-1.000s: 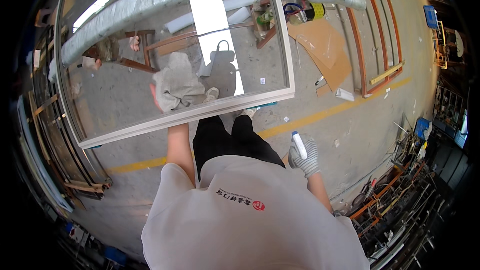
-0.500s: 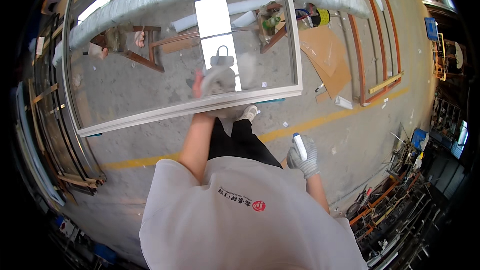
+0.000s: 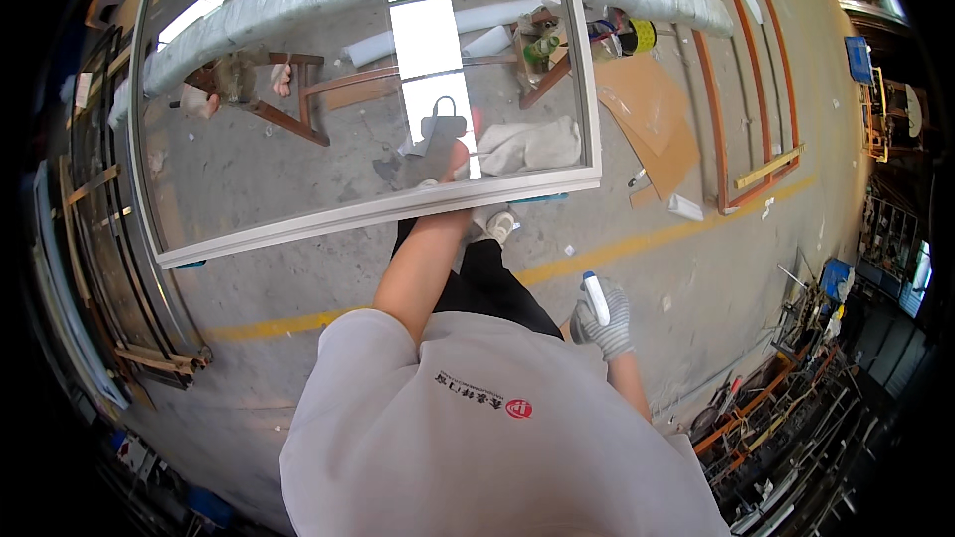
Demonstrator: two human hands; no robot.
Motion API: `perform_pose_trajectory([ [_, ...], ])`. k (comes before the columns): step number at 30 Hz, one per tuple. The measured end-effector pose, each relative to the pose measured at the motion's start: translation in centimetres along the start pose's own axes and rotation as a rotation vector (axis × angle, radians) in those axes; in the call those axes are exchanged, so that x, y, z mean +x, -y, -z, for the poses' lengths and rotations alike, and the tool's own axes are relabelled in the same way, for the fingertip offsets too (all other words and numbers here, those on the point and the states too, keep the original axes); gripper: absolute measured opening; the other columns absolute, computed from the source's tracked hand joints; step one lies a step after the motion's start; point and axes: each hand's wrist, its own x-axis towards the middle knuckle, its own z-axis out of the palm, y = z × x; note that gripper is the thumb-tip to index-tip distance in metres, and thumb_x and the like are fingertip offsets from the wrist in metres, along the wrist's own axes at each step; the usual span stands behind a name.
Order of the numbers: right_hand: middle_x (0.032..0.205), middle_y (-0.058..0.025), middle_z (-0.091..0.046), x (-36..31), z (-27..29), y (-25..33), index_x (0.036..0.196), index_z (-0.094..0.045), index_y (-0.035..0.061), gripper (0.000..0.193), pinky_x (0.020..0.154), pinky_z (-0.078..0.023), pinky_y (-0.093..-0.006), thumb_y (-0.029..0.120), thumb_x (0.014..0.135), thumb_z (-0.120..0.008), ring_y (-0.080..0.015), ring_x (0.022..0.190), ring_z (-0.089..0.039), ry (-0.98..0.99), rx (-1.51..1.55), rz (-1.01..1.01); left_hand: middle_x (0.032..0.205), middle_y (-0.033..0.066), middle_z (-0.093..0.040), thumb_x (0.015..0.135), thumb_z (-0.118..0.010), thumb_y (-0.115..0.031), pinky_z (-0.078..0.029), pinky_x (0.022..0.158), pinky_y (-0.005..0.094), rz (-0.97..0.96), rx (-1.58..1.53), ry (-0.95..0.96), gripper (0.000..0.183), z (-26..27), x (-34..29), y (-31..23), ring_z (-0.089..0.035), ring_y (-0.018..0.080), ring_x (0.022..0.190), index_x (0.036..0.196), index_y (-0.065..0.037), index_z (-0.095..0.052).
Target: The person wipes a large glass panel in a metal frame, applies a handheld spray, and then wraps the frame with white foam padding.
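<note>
Window sash (image 3: 328, 229) — pale frame around a glass pane (image 3: 269, 184) — spans upper left to centre. Left forearm (image 3: 423, 264) passes under its lower edge; left hand (image 3: 458, 159) shows through the glass, its grip partly hidden, closure cannot be told. Pale grey cloth (image 3: 532, 146) lies just right of it, behind the pane's lower right corner. Gloved right hand (image 3: 609, 326) — grip wrapped around white, blue-tipped spray bottle (image 3: 597, 298). Farther right: cardboard sheets (image 3: 647, 109), brown frame (image 3: 708, 89).
</note>
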Motion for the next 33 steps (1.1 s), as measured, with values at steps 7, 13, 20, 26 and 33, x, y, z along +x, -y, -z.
perform_pose_trajectory([
  [7, 0.081, -0.0164, -0.057, 0.3, 0.8, 0.5, 0.085, -0.056, 0.002, 0.026, 0.075, -0.043, -0.0419, 0.016, 0.064, -0.058, -0.0352, 0.079, -0.054, -0.019, 0.029, -0.049, 0.101, 0.0094, -0.054, 0.088, -0.036, -0.057, -0.045, 0.077, 0.0346, -0.155, 0.069, 0.032, 0.059, -5.2, -8.9, -11.3, -0.055, 0.023, 0.091, 0.111, -0.004, -0.048],
  [13, 0.082, -0.0163, -0.057, -0.2, 0.6, 0.2, 0.085, -0.057, 0.0021, 0.026, 0.076, -0.043, -0.0421, 0.016, 0.063, -0.058, -0.0347, 0.081, -0.054, -0.037, 0.107, -0.093, 0.089, 0.0064, -0.059, 0.087, -0.039, -0.057, -0.048, 0.069, 0.0301, 0.031, 0.074, -0.018, 0.056, -3.5, -3.0, -3.5, -0.058, 0.0182, 0.081, 0.101, -0.005, -0.054],
  [20, 0.083, -0.0158, -0.057, 0.0, 1.0, 0.4, 0.086, -0.056, 0.0025, 0.026, 0.077, -0.043, -0.0412, 0.016, 0.063, -0.057, -0.034, 0.081, -0.054, -0.035, 0.176, -0.142, 0.075, 0.0029, -0.061, 0.088, -0.041, -0.056, -0.05, 0.058, 0.0257, 0.107, 0.145, -0.142, 0.054, -3.9, -3.4, -1.8, -0.061, 0.0146, 0.069, 0.089, -0.006, -0.059],
  [26, 0.084, -0.0162, -0.057, -0.2, 1.2, -0.4, 0.086, -0.056, 0.0031, 0.027, 0.078, -0.041, -0.0418, 0.018, 0.064, -0.057, -0.0334, 0.081, -0.053, -0.007, 0.155, -0.153, 0.078, 0.0047, -0.061, 0.089, -0.042, -0.052, -0.05, 0.061, 0.0275, -0.024, 0.165, -0.025, 0.051, -6.7, -7.0, -7.3, -0.061, 0.0164, 0.071, 0.091, -0.004, -0.06],
  [33, 0.084, -0.0164, -0.057, -0.9, 0.6, -0.5, 0.084, -0.056, 0.0033, 0.024, 0.077, -0.041, -0.0411, 0.017, 0.065, -0.056, -0.0339, 0.081, -0.053, -0.029, 0.063, -0.074, 0.082, 0.0067, -0.061, 0.091, -0.043, -0.047, -0.05, 0.066, 0.0297, -0.081, 0.247, -0.109, 0.048, 1.1, 3.2, 3.0, -0.06, 0.0185, 0.074, 0.093, -0.001, -0.06],
])
